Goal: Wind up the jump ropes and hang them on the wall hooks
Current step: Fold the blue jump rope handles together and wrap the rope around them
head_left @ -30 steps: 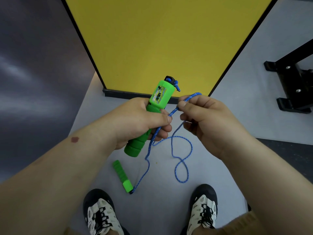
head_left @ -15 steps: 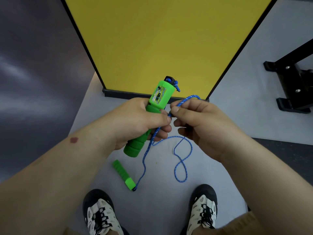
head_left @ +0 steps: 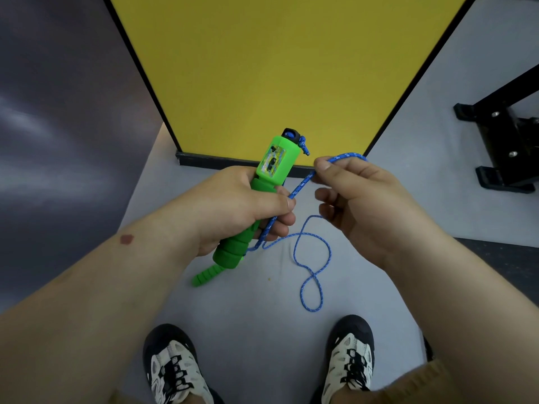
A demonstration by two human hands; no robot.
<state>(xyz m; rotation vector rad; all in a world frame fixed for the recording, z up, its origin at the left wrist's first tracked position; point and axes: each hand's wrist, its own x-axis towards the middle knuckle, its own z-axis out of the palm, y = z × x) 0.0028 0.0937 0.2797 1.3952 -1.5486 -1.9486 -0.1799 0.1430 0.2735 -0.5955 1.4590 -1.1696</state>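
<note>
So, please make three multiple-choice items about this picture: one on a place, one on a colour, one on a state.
1. Where is the second green handle?
A. below the held handle, near the floor
B. on a wall hook
C. in the right hand

2. What colour is the rope?
A. red
B. blue
C. white

3. What does the left hand do?
A. hangs open
B. presses flat on the floor
C. grips the green handle

Answers:
1 A: its ridged end shows under the held handle, over the grey floor.
2 B: the cord is blue with pale flecks.
3 C: fingers and thumb curl round the foam grip, while the right hand pinches the rope.
</note>
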